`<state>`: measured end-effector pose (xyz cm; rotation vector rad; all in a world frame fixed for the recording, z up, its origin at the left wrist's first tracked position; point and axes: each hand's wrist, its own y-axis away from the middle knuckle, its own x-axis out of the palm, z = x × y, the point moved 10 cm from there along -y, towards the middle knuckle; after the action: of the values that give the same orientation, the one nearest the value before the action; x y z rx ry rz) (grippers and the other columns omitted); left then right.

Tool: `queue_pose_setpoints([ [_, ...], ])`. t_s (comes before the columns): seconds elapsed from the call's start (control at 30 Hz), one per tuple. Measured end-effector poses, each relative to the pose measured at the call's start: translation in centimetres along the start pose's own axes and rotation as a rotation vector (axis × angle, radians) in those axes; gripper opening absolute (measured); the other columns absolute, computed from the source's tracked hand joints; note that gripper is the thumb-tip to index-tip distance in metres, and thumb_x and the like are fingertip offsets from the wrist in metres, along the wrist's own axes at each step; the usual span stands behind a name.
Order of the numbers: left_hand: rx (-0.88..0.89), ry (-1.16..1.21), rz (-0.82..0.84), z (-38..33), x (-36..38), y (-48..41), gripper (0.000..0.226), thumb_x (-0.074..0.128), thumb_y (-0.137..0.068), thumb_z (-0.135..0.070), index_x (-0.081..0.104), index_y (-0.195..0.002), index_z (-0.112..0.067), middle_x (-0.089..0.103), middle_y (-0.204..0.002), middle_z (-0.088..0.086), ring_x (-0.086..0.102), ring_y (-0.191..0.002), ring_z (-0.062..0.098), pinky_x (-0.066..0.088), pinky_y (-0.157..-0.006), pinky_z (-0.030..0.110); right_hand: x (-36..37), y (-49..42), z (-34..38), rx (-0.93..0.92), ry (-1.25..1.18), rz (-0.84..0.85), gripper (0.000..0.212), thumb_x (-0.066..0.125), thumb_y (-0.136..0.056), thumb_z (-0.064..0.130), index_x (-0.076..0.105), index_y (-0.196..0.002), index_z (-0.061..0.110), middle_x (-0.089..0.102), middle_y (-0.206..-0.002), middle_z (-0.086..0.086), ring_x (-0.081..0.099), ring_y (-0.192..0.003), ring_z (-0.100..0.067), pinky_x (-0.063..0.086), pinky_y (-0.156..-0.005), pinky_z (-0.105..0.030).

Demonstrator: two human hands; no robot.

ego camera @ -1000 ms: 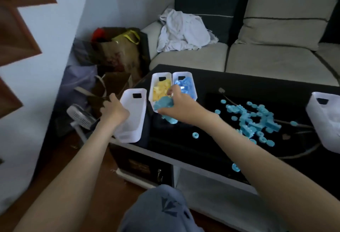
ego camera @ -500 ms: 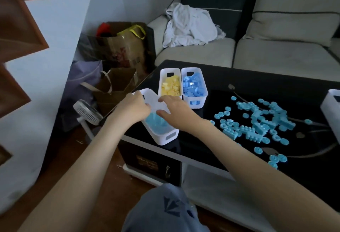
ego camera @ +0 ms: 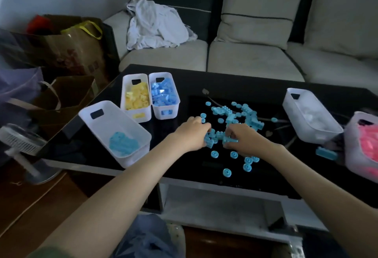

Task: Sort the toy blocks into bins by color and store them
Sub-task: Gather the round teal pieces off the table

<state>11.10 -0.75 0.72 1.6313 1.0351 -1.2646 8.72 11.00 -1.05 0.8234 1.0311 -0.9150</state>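
Note:
A pile of turquoise blocks [ego camera: 238, 117] lies scattered on the black glass table [ego camera: 235, 88]. My left hand [ego camera: 191, 135] and my right hand [ego camera: 242, 140] sit side by side at the pile's near edge, fingers curled around a cluster of turquoise blocks [ego camera: 216, 138]. To the left stands a white bin [ego camera: 98, 114] with a small heap of turquoise blocks in its near end. Behind it stand a bin of yellow blocks [ego camera: 136, 96] and a bin of blue blocks [ego camera: 163, 93].
A white bin with pale blocks [ego camera: 311, 114] and a bin of pink blocks [ego camera: 364, 147] stand at the right, a long turquoise block [ego camera: 326, 153] between them. A fan [ego camera: 18, 141] and paper bags [ego camera: 67, 94] sit left of the table. A sofa [ego camera: 245, 57] lies behind.
Both hands left the near white bin and moved right to the turquoise pile, closing around blocks. That bin now stands on the table's left corner with turquoise blocks inside. The view swung right.

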Motion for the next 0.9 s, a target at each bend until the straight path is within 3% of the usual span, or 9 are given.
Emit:
queue_pose_setpoints([
  [0.13,0.058,-0.124,-0.024,-0.9,1.0,-1.7,0.036,0.058,-0.089,-0.031,0.051,-0.119,-0.014,0.043,-0.119,0.009,0.038,-0.112,0.028,0.039,-0.086,0.035,0.8,0.0,-0.1,-0.046,0.078,-0.018,0.03,0.063,-0.085,0.038,0.054,-0.105,0.016,0.048,-0.101,0.004,0.047,-0.1,-0.017,0.039,-0.085,-0.03],
  [0.23,0.101,-0.196,-0.093,-1.6,0.8,-2.8,0.033,0.057,-0.087,-0.042,0.054,-0.108,-0.017,0.047,-0.112,0.002,0.036,-0.112,0.025,0.027,-0.081,0.034,-0.2,0.1,-0.3,-0.082,-0.003,-0.054,0.019,0.057,-0.088,0.033,0.05,-0.098,0.019,0.051,-0.095,0.006,0.05,-0.091,-0.016,0.041,-0.074,-0.027],
  [0.37,0.117,-0.057,-0.128,-2.2,-0.3,-4.2,0.025,0.058,-0.082,-0.041,0.046,-0.086,-0.02,0.045,-0.09,-0.006,0.039,-0.098,0.018,0.031,-0.076,0.031,-3.6,-0.3,-3.2,-0.042,-0.193,-0.161,0.017,0.051,-0.089,0.025,0.044,-0.104,0.024,0.049,-0.078,0.009,0.05,-0.061,-0.006,0.034,-0.051,-0.018],
  [0.47,0.059,0.173,-0.098,-1.8,-1.2,-5.5,0.024,0.062,-0.08,-0.031,0.043,-0.083,-0.018,0.05,-0.083,-0.003,0.046,-0.073,0.013,0.035,-0.058,0.026,-5.9,-1.2,-7.2,0.051,-0.223,-0.248,0.015,0.049,-0.089,0.019,0.046,-0.104,0.023,0.049,-0.091,0.004,0.051,-0.063,-0.008,0.035,-0.049,-0.019],
  [0.57,0.002,0.317,-0.09,-1.6,-1.7,-7.1,0.022,0.06,-0.085,-0.025,0.04,-0.089,-0.018,0.049,-0.078,0.0,0.044,-0.059,0.012,0.032,-0.049,0.025,-6.0,-2.4,-11.4,0.183,-0.212,-0.222,0.012,0.047,-0.089,0.014,0.051,-0.101,0.018,0.043,-0.105,0.0,0.053,-0.07,-0.013,0.039,-0.048,-0.019],
  [0.7,-0.127,0.439,-0.063,-2.0,-0.6,-10.2,0.035,0.043,-0.096,-0.025,0.032,-0.124,-0.006,0.043,-0.064,-0.001,0.036,-0.047,0.009,0.025,-0.04,0.022,-5.0,-3.6,-13.7,0.218,-0.135,-0.196,0.018,0.058,-0.087,0.023,0.05,-0.102,0.016,0.042,-0.106,-0.002,0.049,-0.079,-0.014,0.036,-0.061,-0.022],
  [0.77,-0.177,0.46,-0.024,-2.3,0.4,-11.5,0.045,0.04,-0.097,-0.025,0.026,-0.133,-0.003,0.044,-0.069,0.0,0.037,-0.047,0.008,0.025,-0.036,0.021,-4.0,-4.2,-13.7,0.186,-0.09,-0.169,0.023,0.061,-0.087,0.027,0.051,-0.104,0.015,0.045,-0.105,-0.003,0.048,-0.086,-0.017,0.035,-0.07,-0.024],
  [0.9,-0.186,0.291,-0.023,-3.1,1.1,-13.4,0.04,0.047,-0.094,-0.026,0.038,-0.128,-0.008,0.046,-0.118,0.012,0.05,-0.074,0.014,0.033,-0.048,0.023,-3.3,-5.0,-14.0,0.143,-0.076,-0.155,0.021,0.059,-0.086,0.021,0.053,-0.104,0.014,0.053,-0.111,-0.006,0.05,-0.097,-0.02,0.037,-0.076,-0.026],
])
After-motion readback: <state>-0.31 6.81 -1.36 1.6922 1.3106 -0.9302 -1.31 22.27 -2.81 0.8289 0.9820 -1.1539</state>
